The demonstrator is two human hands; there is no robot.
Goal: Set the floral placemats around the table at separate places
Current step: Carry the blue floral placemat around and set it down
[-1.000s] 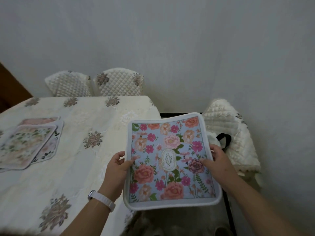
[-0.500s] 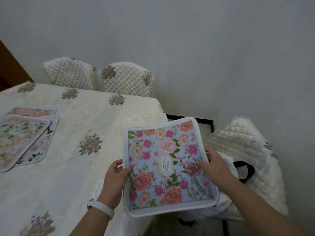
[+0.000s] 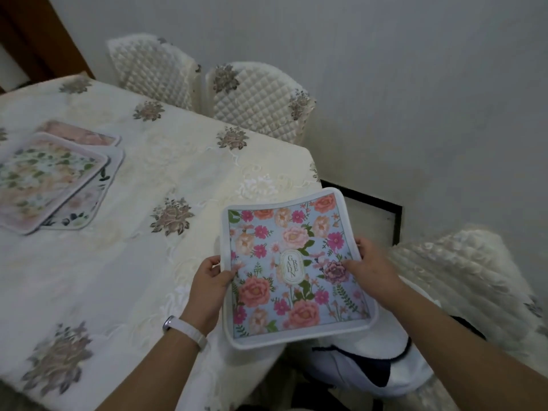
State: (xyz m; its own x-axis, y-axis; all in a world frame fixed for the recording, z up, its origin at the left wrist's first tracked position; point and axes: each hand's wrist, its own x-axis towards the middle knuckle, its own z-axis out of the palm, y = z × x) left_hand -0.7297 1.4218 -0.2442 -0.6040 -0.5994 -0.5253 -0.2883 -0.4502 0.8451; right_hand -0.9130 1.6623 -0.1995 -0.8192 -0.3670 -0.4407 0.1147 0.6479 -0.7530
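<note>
- Placemat (image 3: pixel 293 268), blue with pink and peach flowers and a white border, is held in the air by both hands over the near right corner of the table; it does not lie flat yet, and its far edge curls upward.
- The left hand (image 3: pixel 209 287) pinches the mat's left edge, thumb on the printed face and the fingers tucked underneath; a white wristband (image 3: pixel 185 329) sits on that wrist.
- The right hand (image 3: pixel 372 269) grips the right edge the same way, thumb lying over the dark pink flower, fingers hidden behind the mat.
- Below the mat, off the table's right edge, a chair (image 3: pixel 462 280) with a quilted cream cover stands close, with a white bag trimmed in dark cord (image 3: pixel 364 363) resting on it.
- The table (image 3: pixel 118 277), under a cream cloth with stitched flower patches, shows no mat set at any seat in the part that is visible.
- Toward the left edge, further in, a pile of placemats (image 3: pixel 56 176) lies overlapped, at least three by their borders, not spread to places.
- At the far side two more quilted chairs (image 3: pixel 207 84) stand against the table edge.
- Judging by this, the job is barely begun: the held mat looks like the first to go down, and the stacked ones remain to be dealt out.
</note>
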